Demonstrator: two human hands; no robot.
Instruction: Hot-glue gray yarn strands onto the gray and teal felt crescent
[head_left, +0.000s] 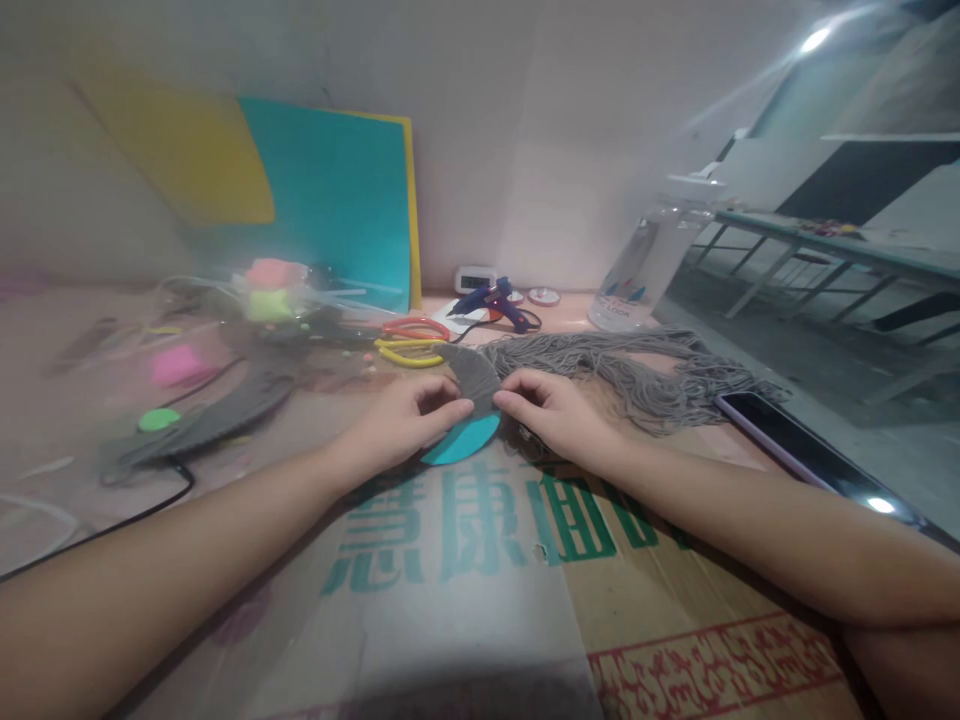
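Between both hands is a turquoise card piece (466,440) with a curved edge, its upper part covered by rows of grey yarn (474,380). My left hand (420,415) pinches it from the left, thumb and fingers closed at the yarn's edge. My right hand (544,410) does the same from the right, fingertips together at the yarn-covered part. A long bundle of loose grey yarn (652,375) lies just beyond and to the right of my right hand. Scissors with yellow and red handles (409,352) lie behind my left hand.
A blue glue gun (495,300) stands near a small white digital clock (475,279). At right are a clear plastic bottle (645,260) and a phone (810,450). A grey yarn-covered curved piece (217,415) lies left. Turquoise card (337,200) leans on the wall; printed cardboard (480,620) covers the table.
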